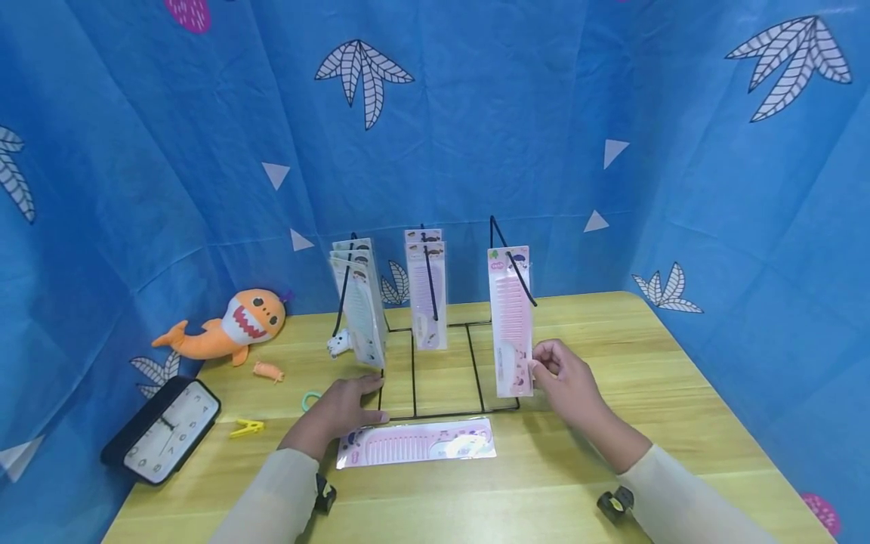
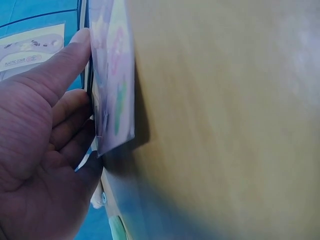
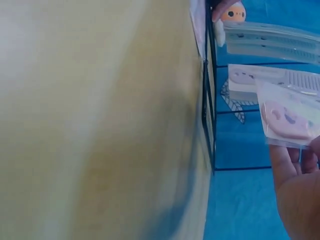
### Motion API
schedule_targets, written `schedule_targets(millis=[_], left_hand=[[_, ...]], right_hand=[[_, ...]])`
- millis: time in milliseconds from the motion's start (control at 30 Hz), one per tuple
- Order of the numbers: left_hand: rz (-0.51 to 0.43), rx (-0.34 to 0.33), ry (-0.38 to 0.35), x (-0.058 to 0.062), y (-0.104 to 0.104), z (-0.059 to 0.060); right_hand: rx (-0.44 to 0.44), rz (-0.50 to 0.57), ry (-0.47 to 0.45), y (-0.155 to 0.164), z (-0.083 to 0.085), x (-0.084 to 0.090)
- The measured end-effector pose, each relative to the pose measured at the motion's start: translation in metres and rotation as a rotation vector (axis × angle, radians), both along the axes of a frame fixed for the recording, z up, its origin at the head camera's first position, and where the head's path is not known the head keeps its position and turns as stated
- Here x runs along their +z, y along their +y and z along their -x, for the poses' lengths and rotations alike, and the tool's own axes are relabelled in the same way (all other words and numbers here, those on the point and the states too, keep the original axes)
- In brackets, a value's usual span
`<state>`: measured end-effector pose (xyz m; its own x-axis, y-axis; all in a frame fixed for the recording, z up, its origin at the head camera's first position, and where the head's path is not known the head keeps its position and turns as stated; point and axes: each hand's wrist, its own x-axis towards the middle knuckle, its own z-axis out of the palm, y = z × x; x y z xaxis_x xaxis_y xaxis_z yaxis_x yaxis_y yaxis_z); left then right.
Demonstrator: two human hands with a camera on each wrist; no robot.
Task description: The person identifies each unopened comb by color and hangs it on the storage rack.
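Note:
A black wire rack [image 1: 412, 370] stands on the wooden table [image 1: 680, 423] with packaged combs hanging from its three hooks. My right hand [image 1: 553, 372] pinches the lower edge of the pink comb packet [image 1: 511, 325] on the right hook; the right wrist view shows that comb packet [image 3: 287, 117] against my right hand's fingers [image 3: 295, 185]. My left hand [image 1: 350, 404] rests flat on the table, fingers straight, touching the rack's front left corner. Another comb packet [image 1: 416, 444] lies flat in front of the rack; its edge [image 2: 112, 80] sits beside my left fingers [image 2: 65, 105].
An orange shark plush [image 1: 231, 325], a black clock [image 1: 166, 431], a yellow clip [image 1: 246, 428], a small orange toy [image 1: 268, 370], a green ring [image 1: 310, 399] and a small white figure [image 1: 337, 344] lie on the left. Blue cloth [image 1: 476, 136] walls the table on three sides.

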<state>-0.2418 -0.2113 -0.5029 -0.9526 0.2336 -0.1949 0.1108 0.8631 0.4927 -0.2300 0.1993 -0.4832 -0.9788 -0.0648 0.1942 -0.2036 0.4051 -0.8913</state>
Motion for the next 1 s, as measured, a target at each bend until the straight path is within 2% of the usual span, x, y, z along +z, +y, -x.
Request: schedule_targets(millis=[133,567,733,1000], left_hand=[[-0.007,0.004,-0.009,-0.001,0.000,0.000],[-0.007,0.006,-0.008,-0.001,0.001,-0.002],[-0.014,0.003,0.000,-0.001,0.001,-0.002],[-0.016,0.006,0.009,0.000,0.000,0.000]], right_hand=[[-0.011,0.056,-0.035,-0.007,0.015,0.004],[-0.112,-0.031,-0.050,-0.016,0.065,0.006],[-0.129,-0.054,-0.038,-0.020,0.077,0.004],[-0.119,-0.005,-0.027,-0.026,0.092,-0.003]])
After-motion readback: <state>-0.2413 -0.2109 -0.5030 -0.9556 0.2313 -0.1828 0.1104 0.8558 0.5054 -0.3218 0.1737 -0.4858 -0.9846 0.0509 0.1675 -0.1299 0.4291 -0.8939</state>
